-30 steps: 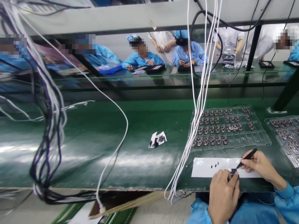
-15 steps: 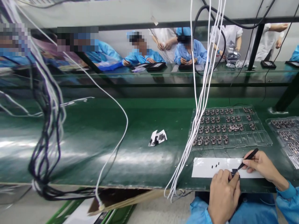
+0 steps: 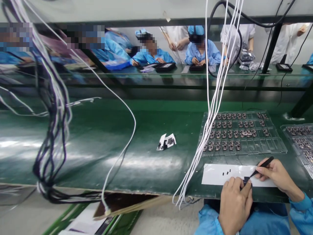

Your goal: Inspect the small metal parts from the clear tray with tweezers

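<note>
My right hand point(image 3: 277, 176) is closed around black tweezers point(image 3: 265, 165), held slanting down to the left. Their tip meets a small dark flat piece point(image 3: 246, 179) lying at the front edge of a white strip of paper point(image 3: 212, 174). My left hand point(image 3: 234, 202) has its fingertips pressed together at that piece, partly covering it. Several tiny black strips point(image 3: 227, 172) lie on the paper to the left of the tweezers. Beyond it sits a clear plastic tray point(image 3: 266, 148) with rows of small circuit modules point(image 3: 225, 146).
White cables point(image 3: 195, 156) hang down across the tray's left side. A thick cable bundle point(image 3: 51, 140) dangles at left. White and black scraps point(image 3: 167, 142) lie mid-table. A second tray point(image 3: 294, 130) stands at the right edge. Co-workers in blue point(image 3: 202, 54) sit across.
The view has shifted slightly, so most things appear a little to the right and higher. Both hands keep nearly the same pose at the dark piece.
</note>
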### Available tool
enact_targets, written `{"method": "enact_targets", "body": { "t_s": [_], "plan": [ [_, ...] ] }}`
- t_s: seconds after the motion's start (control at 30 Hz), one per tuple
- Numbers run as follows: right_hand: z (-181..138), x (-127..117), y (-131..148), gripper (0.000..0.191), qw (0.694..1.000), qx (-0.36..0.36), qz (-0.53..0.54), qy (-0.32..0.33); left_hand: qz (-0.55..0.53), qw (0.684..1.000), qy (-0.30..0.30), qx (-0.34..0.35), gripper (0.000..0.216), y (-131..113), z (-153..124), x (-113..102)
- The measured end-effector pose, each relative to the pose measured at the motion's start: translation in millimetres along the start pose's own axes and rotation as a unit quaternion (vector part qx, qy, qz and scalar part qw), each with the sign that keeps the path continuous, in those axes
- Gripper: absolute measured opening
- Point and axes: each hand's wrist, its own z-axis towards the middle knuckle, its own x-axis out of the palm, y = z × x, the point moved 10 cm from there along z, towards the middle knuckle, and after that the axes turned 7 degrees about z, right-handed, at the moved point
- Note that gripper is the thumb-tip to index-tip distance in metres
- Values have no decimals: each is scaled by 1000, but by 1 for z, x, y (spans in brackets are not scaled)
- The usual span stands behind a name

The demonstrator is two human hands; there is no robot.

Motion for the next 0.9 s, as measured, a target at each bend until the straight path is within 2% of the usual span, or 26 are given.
{"method": "enact_targets", "body": {
  "t_s": [0.17,0.3,0.47,0.6,0.7,0.8,0.9],
  "plan": [
    [-6,-8,5,37,997,-30,68,-23,-5,1000,-15,-12,23,2,-1,-1],
    [-14,-29,6,34,990,-56,114,-55,-1,1000,-22,-8,26,3,-3,0],
    [-25,-55,-9,31,985,-63,143,-71,-36,998,42,-10,20,13,10,0],
    [-38,-73,-27,27,978,-80,152,-122,-36,996,64,-47,23,33,50,-17],
    [-43,-73,-31,27,978,-93,148,-116,31,996,79,-39,24,38,96,-24],
    [-41,-69,-30,28,978,-101,160,-91,93,991,95,-20,23,33,141,-16],
    [-35,-64,-30,33,979,-88,162,-82,125,986,110,-9,17,30,181,1]
  ]
}}
